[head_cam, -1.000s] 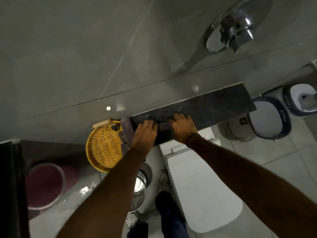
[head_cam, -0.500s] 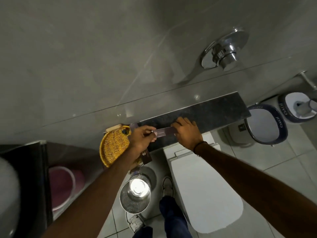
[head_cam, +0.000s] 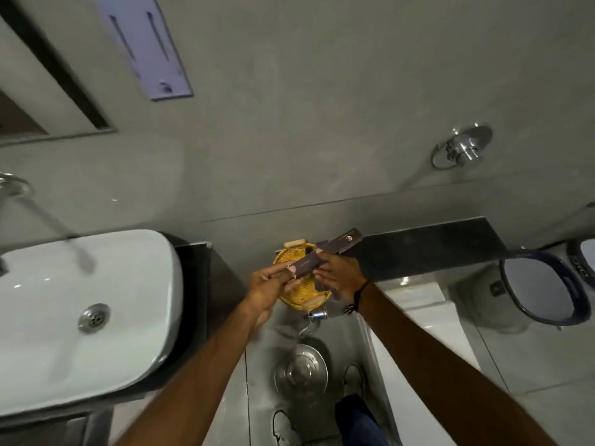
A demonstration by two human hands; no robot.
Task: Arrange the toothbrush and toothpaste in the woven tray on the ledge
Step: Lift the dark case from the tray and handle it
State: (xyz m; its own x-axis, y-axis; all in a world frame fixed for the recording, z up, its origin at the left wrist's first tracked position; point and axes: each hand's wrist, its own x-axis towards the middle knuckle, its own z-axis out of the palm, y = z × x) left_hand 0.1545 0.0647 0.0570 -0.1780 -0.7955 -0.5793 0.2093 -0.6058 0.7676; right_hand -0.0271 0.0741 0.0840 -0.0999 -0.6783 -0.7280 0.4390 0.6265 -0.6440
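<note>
Fingers (head_cam: 291, 268) of both hands pinch dark boxes over woven tray (head_cam: 294, 296); contents unclear.

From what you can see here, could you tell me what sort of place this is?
A bathroom, quite plainly: a white washbasin with running water, a toilet cistern below the dark ledge, and a wall tap.

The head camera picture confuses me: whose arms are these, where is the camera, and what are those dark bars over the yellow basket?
No machine here: a person wears a camera on the head, looking down at their own arms in a bathroom. The left hand pinches one slim dark box; the right hand holds a second dark box. Presumably these are the toothbrush and toothpaste packs, though the print is unreadable. Both are held above the woven tray, which sits at the end of a dark stone ledge. A white sink is to the left.
</note>
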